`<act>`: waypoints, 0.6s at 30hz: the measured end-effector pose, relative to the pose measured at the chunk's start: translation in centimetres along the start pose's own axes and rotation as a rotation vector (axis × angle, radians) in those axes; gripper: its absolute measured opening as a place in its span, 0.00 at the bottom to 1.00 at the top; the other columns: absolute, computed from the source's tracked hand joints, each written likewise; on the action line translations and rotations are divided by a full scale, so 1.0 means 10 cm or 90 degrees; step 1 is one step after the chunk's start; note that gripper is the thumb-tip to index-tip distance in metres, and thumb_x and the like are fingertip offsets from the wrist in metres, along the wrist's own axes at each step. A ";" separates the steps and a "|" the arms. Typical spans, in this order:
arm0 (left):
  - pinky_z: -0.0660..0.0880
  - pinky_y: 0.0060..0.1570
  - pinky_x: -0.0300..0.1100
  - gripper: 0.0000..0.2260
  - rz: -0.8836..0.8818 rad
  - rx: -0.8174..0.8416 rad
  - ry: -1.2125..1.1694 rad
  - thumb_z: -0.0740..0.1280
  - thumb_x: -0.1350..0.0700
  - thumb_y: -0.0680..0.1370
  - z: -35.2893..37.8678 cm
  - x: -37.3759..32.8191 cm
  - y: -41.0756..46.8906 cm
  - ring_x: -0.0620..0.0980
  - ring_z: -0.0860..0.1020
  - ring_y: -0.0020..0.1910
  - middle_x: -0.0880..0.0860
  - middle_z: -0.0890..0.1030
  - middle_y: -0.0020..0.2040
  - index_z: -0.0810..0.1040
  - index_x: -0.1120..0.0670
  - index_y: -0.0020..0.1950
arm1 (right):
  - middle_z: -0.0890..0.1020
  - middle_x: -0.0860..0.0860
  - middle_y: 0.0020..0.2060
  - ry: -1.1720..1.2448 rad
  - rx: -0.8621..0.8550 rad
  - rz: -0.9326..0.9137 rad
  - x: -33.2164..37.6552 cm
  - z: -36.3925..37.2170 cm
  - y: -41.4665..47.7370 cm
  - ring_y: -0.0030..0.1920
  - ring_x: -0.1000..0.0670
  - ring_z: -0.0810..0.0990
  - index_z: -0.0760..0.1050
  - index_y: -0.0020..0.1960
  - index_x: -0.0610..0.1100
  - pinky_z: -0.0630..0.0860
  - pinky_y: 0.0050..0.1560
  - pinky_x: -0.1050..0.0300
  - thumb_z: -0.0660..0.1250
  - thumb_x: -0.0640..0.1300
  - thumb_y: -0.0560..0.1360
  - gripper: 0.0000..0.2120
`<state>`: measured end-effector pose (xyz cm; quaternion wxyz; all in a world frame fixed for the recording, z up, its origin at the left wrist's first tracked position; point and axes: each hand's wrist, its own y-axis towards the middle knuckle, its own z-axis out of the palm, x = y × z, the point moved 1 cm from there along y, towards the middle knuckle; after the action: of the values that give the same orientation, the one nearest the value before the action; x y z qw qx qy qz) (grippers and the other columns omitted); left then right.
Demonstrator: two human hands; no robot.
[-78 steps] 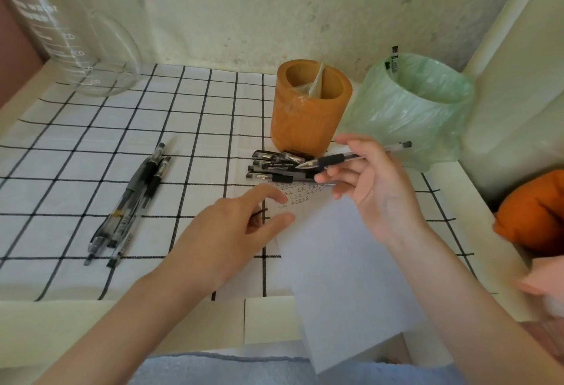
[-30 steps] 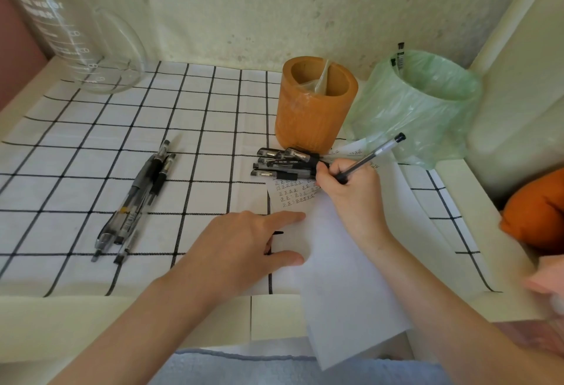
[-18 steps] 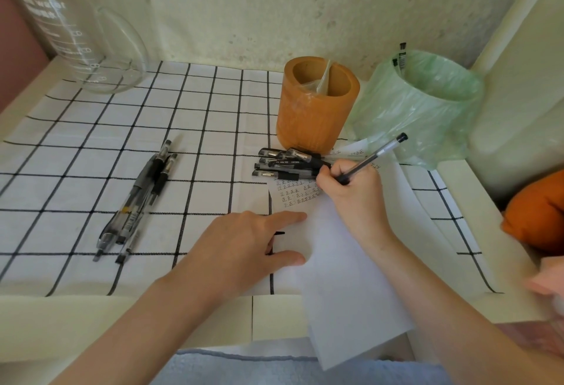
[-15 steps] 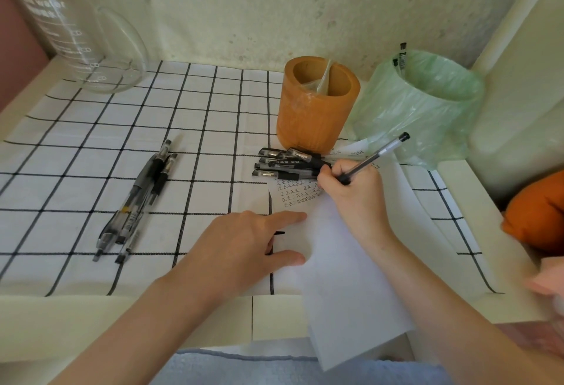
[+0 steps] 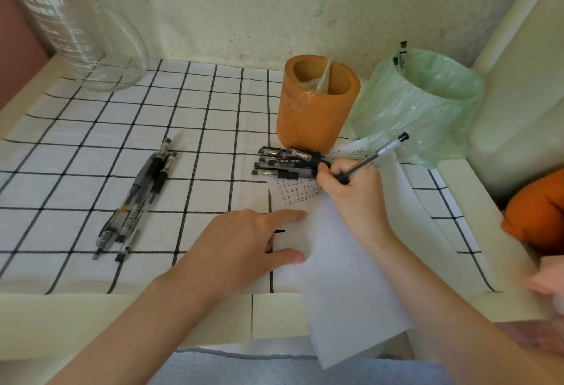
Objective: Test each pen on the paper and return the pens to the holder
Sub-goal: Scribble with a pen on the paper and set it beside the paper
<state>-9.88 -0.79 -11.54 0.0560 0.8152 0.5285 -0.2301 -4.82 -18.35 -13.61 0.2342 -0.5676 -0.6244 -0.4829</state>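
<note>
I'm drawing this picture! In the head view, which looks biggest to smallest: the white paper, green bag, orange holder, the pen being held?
1. white paper
2. green bag
3. orange holder
4. held pen
The paper lies nearest the camera, which flatters it.

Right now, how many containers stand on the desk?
3: glass jug back left, orange holder at centre, green-bagged bin right of it. More may lie off-frame.
</note>
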 end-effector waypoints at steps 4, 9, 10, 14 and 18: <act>0.65 0.34 0.32 0.25 0.001 0.001 0.002 0.61 0.36 0.73 0.00 0.00 -0.01 0.40 0.68 0.29 0.45 0.68 0.28 0.61 0.33 0.69 | 0.65 0.47 0.23 -0.025 0.001 0.002 0.02 0.00 -0.01 0.28 0.55 0.61 0.67 0.29 0.31 0.57 0.28 0.65 0.67 0.34 0.73 0.16; 0.65 0.37 0.35 0.25 -0.001 -0.001 0.007 0.61 0.36 0.73 -0.01 -0.01 -0.01 0.39 0.67 0.30 0.45 0.68 0.29 0.60 0.33 0.69 | 0.65 0.43 0.23 -0.019 0.000 0.009 0.02 0.00 0.00 0.27 0.55 0.61 0.67 0.28 0.31 0.57 0.28 0.65 0.67 0.33 0.72 0.16; 0.65 0.36 0.34 0.25 0.001 -0.001 0.005 0.61 0.36 0.73 -0.01 -0.01 -0.01 0.40 0.67 0.29 0.45 0.68 0.29 0.60 0.33 0.69 | 0.66 0.40 0.23 -0.013 0.001 0.011 0.02 0.00 0.00 0.28 0.56 0.61 0.67 0.28 0.31 0.58 0.28 0.65 0.67 0.34 0.72 0.16; 0.65 0.35 0.34 0.24 0.001 0.001 -0.002 0.62 0.36 0.73 -0.02 -0.01 -0.01 0.40 0.67 0.30 0.45 0.67 0.28 0.61 0.33 0.68 | 0.64 0.49 0.22 -0.025 0.008 0.011 0.03 0.00 -0.01 0.26 0.56 0.60 0.66 0.27 0.33 0.58 0.28 0.66 0.67 0.34 0.72 0.17; 0.64 0.32 0.32 0.25 0.006 -0.003 -0.006 0.62 0.36 0.73 -0.02 -0.02 -0.02 0.40 0.67 0.28 0.45 0.67 0.27 0.61 0.34 0.69 | 0.60 0.55 0.21 -0.019 0.000 0.015 0.05 -0.01 -0.01 0.25 0.56 0.60 0.61 0.26 0.43 0.58 0.27 0.68 0.66 0.32 0.72 0.21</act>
<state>-10.07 -0.78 -11.26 0.0615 0.8167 0.5246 -0.2325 -5.05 -18.14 -13.18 0.2306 -0.5818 -0.6213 -0.4716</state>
